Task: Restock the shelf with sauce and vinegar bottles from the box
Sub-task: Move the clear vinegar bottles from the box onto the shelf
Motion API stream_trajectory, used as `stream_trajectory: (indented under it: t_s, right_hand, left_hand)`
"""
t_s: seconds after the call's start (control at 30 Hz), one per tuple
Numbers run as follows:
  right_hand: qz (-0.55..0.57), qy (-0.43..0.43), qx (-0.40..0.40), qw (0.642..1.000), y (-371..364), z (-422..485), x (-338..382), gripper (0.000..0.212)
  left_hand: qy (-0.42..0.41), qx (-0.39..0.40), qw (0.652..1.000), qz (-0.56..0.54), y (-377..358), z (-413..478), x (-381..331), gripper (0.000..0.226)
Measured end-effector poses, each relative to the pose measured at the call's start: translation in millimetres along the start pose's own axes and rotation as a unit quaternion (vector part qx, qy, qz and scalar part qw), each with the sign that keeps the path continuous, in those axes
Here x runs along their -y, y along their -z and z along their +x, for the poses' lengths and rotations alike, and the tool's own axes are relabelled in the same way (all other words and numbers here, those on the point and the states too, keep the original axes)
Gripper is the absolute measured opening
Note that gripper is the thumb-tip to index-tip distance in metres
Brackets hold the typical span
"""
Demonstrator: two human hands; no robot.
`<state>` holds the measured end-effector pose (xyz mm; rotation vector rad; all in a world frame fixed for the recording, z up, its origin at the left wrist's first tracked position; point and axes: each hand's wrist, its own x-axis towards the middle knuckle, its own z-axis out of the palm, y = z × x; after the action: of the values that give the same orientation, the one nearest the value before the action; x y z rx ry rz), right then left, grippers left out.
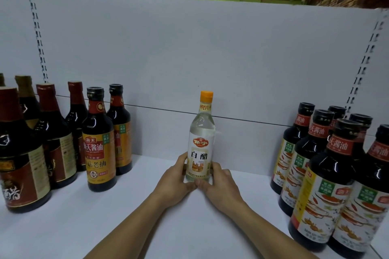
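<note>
A clear white vinegar bottle (201,132) with an orange cap and a pale label stands upright on the white shelf (105,223), near its middle. Both of my hands wrap its lower part: my left hand (175,181) on its left side, my right hand (221,187) on its right side, thumbs meeting in front of its base. The box is not in view.
Dark soy sauce and vinegar bottles (99,143) stand in rows at the left of the shelf. Another group of dark soy sauce bottles (322,185) fills the right. A white back panel (189,59) closes the shelf behind. Bare shelf lies on both sides of the vinegar bottle.
</note>
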<state>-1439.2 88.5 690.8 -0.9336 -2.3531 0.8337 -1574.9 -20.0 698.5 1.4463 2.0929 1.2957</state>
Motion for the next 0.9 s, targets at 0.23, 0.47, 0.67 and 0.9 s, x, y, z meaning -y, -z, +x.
stream_trajectory:
  t_s: [0.23,0.47,0.67,0.9]
  right_hand:
    - [-0.005,-0.002,-0.011,1.0,-1,0,2,0.058]
    - [-0.019,-0.006,-0.005,1.0,2,-3,3,0.058]
    - [-0.001,-0.003,-0.004,1.0,4,-2,6,0.067]
    - [0.094,0.007,-0.056,0.994,18,-18,8,0.061]
  left_hand:
    - [0.009,-0.01,1.0,0.024,-2,-2,-6,0.084]
    - [0.043,-0.02,0.997,0.066,-4,-4,-12,0.086]
    - [0.103,-0.048,0.991,0.068,-4,-17,-18,0.098]
    - [0.16,-0.088,0.982,-0.034,-9,-62,-46,0.089]
